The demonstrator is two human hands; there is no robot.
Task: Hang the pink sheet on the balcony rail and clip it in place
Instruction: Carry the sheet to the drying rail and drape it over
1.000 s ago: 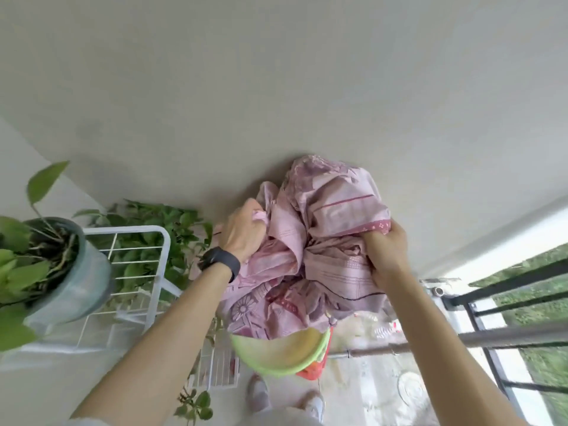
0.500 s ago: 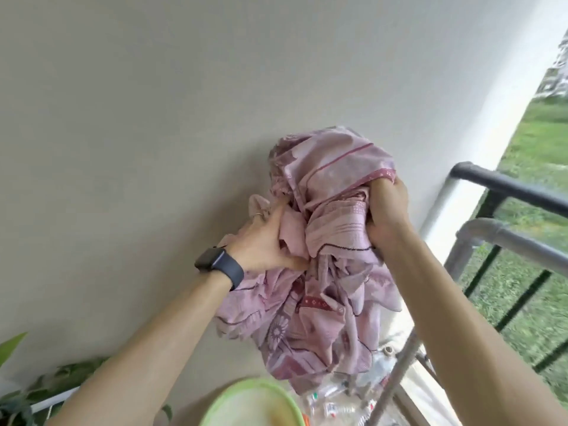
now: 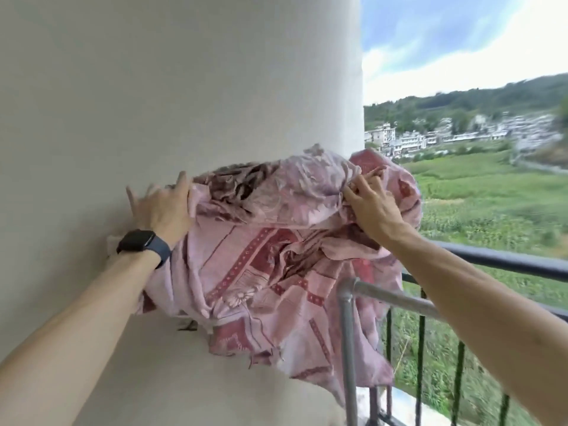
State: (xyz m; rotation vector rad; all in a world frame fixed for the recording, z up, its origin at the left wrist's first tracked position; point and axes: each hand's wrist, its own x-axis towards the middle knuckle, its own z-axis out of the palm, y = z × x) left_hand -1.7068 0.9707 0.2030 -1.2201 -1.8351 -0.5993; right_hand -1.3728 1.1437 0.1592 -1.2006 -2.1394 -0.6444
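The pink patterned sheet (image 3: pixel 276 265) hangs bunched in the air in front of the white wall, above and beside the grey metal rail (image 3: pixel 390 298). My left hand (image 3: pixel 164 210), with a dark watch on its wrist, grips the sheet's left upper edge. My right hand (image 3: pixel 373 207) pinches the top edge on the right side. The sheet's lower folds droop past the grey rail's upright post (image 3: pixel 349 358). The black balcony rail (image 3: pixel 504 261) runs behind the sheet to the right. No clip is visible.
A white wall (image 3: pixel 184 87) fills the left and centre. Black balusters (image 3: pixel 459 382) stand under the black rail. Beyond lie green fields, houses and hills.
The view has swung up and right from the floor, plants and basin to the rail and landscape. Both hands have lifted the sheet and spread apart, opening the bundle wider.
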